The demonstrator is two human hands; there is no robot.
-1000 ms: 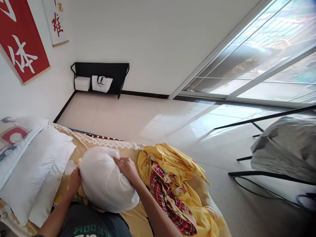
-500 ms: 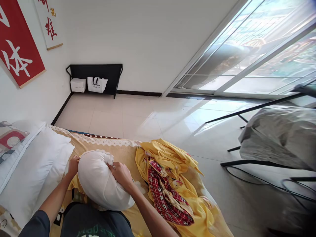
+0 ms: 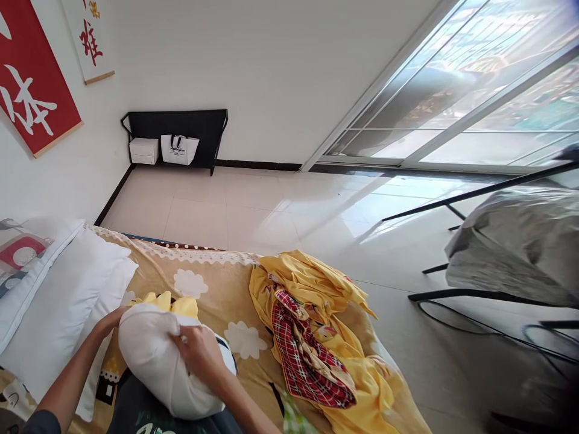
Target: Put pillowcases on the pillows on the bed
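A plump white pillow (image 3: 156,361), bulging and bent over, is held against the front of my dark shirt (image 3: 136,410). My left hand (image 3: 116,318) grips its upper left edge, with the fingers mostly hidden behind it. My right hand (image 3: 199,346) is closed on a pinched fold on its upper right side; a ring shows on one finger. Under it lies a tan bedsheet (image 3: 217,289) with white cloud shapes and yellow printed patches.
White pillows (image 3: 54,301) are stacked at the left. Crumpled yellow cloth (image 3: 307,271) and red plaid fabric (image 3: 303,361) lie on the right of the bed. Beyond are a black rack (image 3: 181,123) with a white bag (image 3: 180,150), and a plastic-covered chair (image 3: 520,241).
Both hands have drawn the pillow down and left, closer to my body. More of the cloud-patterned sheet shows, and the view has shifted slightly.
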